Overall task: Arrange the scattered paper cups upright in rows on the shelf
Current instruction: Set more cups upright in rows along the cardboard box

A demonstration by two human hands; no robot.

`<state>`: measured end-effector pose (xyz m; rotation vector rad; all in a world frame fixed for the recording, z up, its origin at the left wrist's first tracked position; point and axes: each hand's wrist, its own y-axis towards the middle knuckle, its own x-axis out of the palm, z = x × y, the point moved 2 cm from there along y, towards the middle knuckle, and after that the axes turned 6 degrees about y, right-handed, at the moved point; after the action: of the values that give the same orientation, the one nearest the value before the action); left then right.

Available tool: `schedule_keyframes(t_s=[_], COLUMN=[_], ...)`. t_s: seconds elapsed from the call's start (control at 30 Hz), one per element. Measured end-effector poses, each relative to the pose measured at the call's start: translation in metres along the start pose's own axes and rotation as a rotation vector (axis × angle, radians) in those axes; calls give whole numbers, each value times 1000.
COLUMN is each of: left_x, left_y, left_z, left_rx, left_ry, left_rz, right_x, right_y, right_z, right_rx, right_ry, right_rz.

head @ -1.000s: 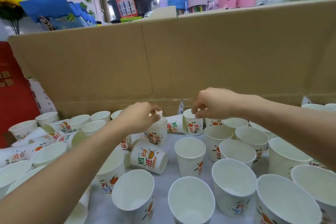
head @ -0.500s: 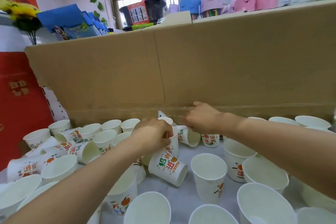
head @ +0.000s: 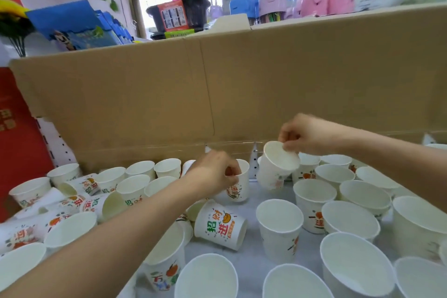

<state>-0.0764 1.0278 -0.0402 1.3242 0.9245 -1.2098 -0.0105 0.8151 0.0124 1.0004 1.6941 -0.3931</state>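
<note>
Near the shelf's (head: 251,259) back edge, the right hand (head: 307,134) pinches a tilted cup (head: 278,167) by its rim while the left hand (head: 212,172) pinches an upright cup (head: 238,187); lowering the tilted one carelessly could topple crowded neighbours.

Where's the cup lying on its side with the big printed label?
Centre of the head view: the lying cup sits just below the left hand, left of an upright cup.

Upright cups (head: 279,224) crowd the shelf (head: 251,259) right, tipped cups (head: 220,228) left and centre, cardboard wall (head: 217,94) behind.
</note>
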Motion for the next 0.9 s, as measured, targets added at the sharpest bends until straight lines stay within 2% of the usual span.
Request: schedule_keyframes(t_s=[0.17,0.37,0.47,0.53,0.7,0.8,0.9], left_x=[12,-30,-45,-45,-28,-26,-29], left_y=[11,-11,-33,-44,-58,-62,-71], left_z=[12,-8,-40,-57,-69,-73,-85], left_rx=[59,33,-51,-94,-157,-160,-171], left_ry=[-26,-156,-184,-152,-48,-18,-32], left_rz=[-61,38,95,71,-74,-64,-67], right_x=[33,35,29,33,68,86,99], right_y=[-9,-7,-2,5,40,56,63], right_z=[11,-4,-29,-50,-91,-109,-122], right_rx=[152,163,91,8,-166,-276,-296], right_ry=[-165,-424,-371,-314,-278,-279,-218], right_rz=[-112,-3,50,43,-107,-168,-240])
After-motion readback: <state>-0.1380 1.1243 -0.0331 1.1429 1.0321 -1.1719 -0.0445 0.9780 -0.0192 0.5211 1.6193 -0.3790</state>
